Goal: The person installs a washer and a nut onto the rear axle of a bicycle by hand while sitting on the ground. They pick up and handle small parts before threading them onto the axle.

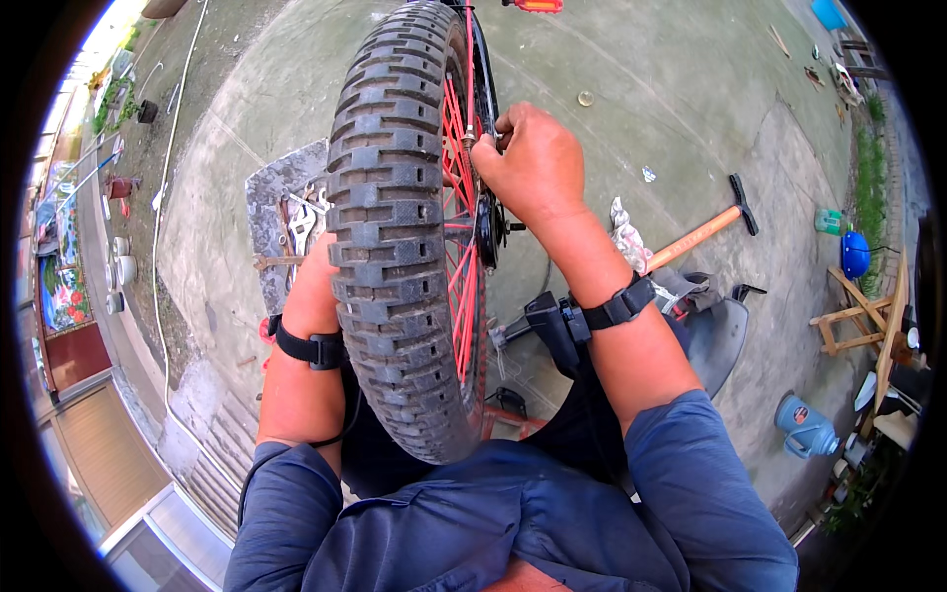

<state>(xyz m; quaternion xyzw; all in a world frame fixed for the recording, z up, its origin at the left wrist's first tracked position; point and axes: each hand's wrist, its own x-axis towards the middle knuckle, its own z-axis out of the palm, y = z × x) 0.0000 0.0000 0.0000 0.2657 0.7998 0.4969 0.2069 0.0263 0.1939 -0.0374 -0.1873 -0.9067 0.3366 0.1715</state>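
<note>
A bicycle wheel with a knobby black tyre (390, 197) stands upright between my arms. Its red spokes (462, 296) show along the right side, next to the dark hub (486, 232). My right hand (538, 163) is closed, thumb and fingers pinched beside the black frame tube (483, 74) and a thin red cable (469, 59). What lies in that pinch is hidden by the fingers. On the wheel's other side, my left hand (324, 255) reaches behind the tyre, which covers nearly all its fingers.
Left of the wheel, a grey metal tray (264, 202) holds several wrenches (301, 222). A hammer (695, 237) with a wooden handle lies on the concrete at right, near a white rag (626, 235). Farther right are a blue jug (807, 429) and a wooden stand (853, 331).
</note>
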